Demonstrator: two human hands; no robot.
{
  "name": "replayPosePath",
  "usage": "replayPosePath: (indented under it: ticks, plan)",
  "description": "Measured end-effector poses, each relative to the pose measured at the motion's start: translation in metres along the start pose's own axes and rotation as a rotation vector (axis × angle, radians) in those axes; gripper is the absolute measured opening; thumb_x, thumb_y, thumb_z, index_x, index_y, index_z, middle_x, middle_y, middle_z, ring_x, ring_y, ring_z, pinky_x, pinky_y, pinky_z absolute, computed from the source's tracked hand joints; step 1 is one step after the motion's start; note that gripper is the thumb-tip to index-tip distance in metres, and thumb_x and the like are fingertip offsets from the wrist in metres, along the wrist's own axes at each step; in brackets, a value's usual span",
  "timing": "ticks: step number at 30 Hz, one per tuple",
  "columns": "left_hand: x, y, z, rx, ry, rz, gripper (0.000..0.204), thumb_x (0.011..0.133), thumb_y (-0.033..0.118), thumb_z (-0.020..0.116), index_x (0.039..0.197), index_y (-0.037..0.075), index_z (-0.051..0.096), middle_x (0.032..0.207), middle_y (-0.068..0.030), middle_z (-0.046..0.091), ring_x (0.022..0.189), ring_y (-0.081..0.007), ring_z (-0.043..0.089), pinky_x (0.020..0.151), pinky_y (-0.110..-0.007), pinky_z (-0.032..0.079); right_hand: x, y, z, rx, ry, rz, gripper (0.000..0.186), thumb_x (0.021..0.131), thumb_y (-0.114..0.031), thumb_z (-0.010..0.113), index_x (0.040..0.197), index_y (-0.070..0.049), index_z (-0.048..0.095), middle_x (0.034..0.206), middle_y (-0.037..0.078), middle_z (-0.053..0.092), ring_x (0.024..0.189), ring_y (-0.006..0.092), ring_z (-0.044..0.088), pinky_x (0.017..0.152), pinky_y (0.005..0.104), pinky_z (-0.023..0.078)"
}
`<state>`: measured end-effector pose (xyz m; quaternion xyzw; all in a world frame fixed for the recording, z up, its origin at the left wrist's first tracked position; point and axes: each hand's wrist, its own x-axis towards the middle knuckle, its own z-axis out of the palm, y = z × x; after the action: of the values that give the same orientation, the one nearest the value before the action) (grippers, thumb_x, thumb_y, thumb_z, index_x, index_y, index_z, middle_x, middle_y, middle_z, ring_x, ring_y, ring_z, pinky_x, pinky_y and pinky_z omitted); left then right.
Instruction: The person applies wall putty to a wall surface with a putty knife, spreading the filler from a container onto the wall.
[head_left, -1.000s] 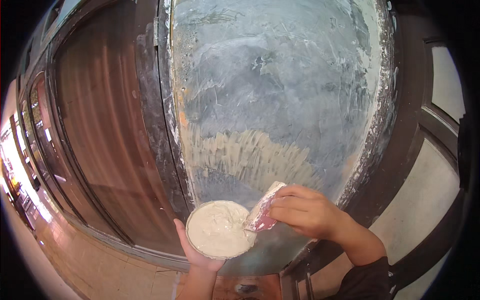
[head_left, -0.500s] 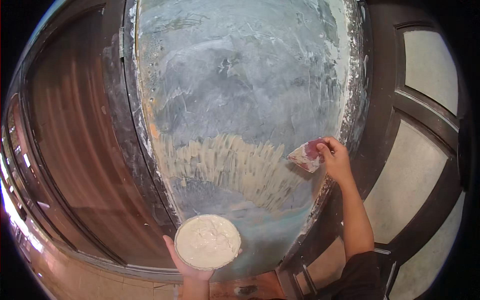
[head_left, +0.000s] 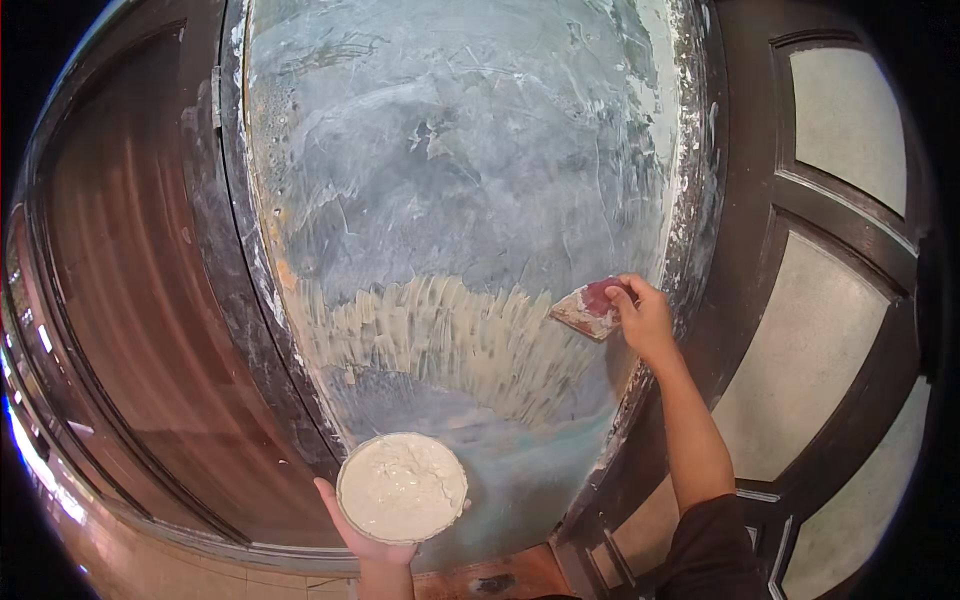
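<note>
A: What has changed against the panel [head_left: 450,200]?

B: Right hand [head_left: 645,318] has gone from the bowl [head_left: 402,487] up to the panel's right edge. It's clamped on the scraper [head_left: 590,308], blade flat on the surface beside the dark frame [head_left: 700,250]. A second ago the blade was at the bowl rim, low and centre.

A: Left hand?

B: Left hand [head_left: 370,535] is cupped under the bowl, fingers wrapped round its base, holding it level below the panel's lower edge. It has barely shifted. Hands are well apart now.

A: Meaning?

B: I judge the blade is loaded and a fresh pass is starting. The pale putty band [head_left: 450,335] crosses the panel's lower middle in short vertical strokes; the scraper sits at its right end. Above the band the panel is only thinly smeared, grey-blue, so most of it looks undone.

A: Bowl contents?

B: Nearly full of white putty, surface rough.

A: Any packages, labels, signs?

B: None in view. Left of the panel is brown wood [head_left: 130,300]; right of it, dark framing with pale glass panes [head_left: 850,110].
</note>
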<state>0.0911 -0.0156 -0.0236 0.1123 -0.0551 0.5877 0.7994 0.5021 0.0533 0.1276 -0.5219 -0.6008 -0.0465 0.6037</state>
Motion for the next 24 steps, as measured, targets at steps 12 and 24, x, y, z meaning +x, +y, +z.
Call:
replayPosePath:
  ticks: [12,24]
  plan:
    - [0.005,-0.012,0.009,0.359,-0.112,0.042,0.096,0.095,0.087,0.031,0.16,0.016,0.041,0.165,-0.0179,0.037,0.142,-0.0563,0.04,0.093,-0.097,0.026,0.002,0.005,0.005,0.03,0.045,-0.012,0.019,0.101,-0.015,0.071,0.106,0.003,0.07,0.084,0.011,0.073,0.077,0.0147,0.065,0.074,0.0316,0.053]
    - [0.001,-0.013,0.012,0.073,-0.008,0.001,0.099,0.093,0.089,0.03,0.159,0.016,0.041,0.165,-0.0179,0.039,0.142,-0.054,0.042,0.097,-0.092,0.031,0.0,0.027,0.004,0.074,-0.001,0.037,0.018,0.102,-0.013,0.069,0.111,0.002,0.071,0.09,0.002,0.074,0.082,0.0083,0.066,0.073,0.0253,0.052]
